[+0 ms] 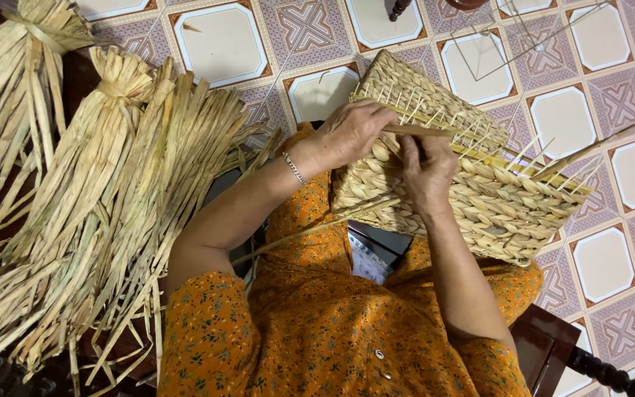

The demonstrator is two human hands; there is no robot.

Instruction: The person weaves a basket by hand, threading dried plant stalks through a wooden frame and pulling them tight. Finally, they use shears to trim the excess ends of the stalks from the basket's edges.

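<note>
A partly woven straw basket [494, 198] rests on my lap, its rim of thin upright wire stakes pointing away from me. My left hand [350, 132] lies on the basket's near-left corner and pinches a flat straw strand [424, 131] that runs across the rim. My right hand [426, 173] presses on the woven wall just below that strand, fingers curled around it. A thin silver bracelet [295, 167] circles my left wrist. I wear an orange flowered garment [317, 323].
Large tied bundles of dried straw strips [104, 198] lie on my left. A patterned tile floor [611, 250] spreads beyond the basket. A dark wooden chair arm [575, 356] shows at lower right. A thin wire frame [508, 44] stands on the floor at the top.
</note>
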